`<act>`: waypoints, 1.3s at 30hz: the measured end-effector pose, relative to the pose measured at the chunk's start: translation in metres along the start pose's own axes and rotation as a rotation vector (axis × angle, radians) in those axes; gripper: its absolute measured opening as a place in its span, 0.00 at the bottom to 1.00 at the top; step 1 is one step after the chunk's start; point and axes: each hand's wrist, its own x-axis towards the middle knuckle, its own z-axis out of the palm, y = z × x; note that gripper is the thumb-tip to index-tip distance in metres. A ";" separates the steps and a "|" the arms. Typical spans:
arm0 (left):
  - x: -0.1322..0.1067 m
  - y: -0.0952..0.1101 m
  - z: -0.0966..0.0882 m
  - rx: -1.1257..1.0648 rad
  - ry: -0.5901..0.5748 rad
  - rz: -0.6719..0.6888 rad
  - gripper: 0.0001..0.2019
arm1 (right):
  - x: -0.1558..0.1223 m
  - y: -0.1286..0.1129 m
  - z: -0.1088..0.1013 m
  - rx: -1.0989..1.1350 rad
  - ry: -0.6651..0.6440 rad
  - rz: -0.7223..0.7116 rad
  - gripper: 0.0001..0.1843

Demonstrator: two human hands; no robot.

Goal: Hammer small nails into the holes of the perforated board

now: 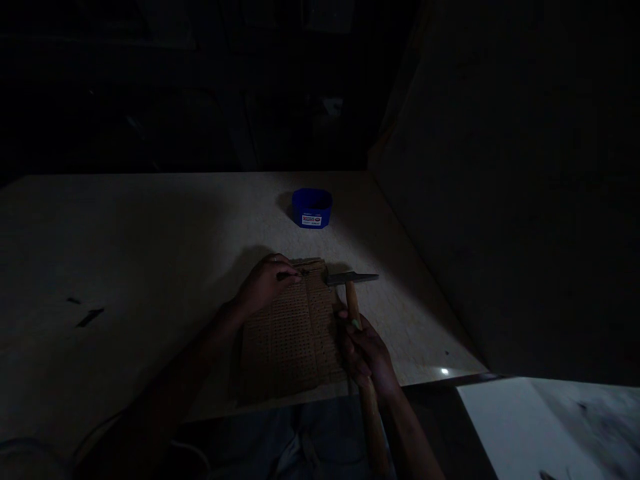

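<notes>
A brown cardboard piece [290,333], covered in rows of small dark marks or holes, lies flat near the table's front edge. At its top edge my left hand [265,283] is closed in a pinch on a small dark object, too dim to name. My right hand [367,350] is wrapped round the wooden handle of a hammer [353,303]. The hammer's metal head is raised just right of the cardboard's upper right corner, level with my left fingertips but apart from them.
A blue plastic tub [312,210] with a white label stands behind the cardboard. Two dark scraps [90,317] lie at the left of the pale table [165,227]. A dark wall or panel [500,200] borders the table's right side. The surroundings are very dim.
</notes>
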 end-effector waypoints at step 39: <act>0.045 0.005 0.003 0.165 -0.085 -0.110 0.09 | -0.001 -0.002 0.004 -0.015 -0.002 0.016 0.24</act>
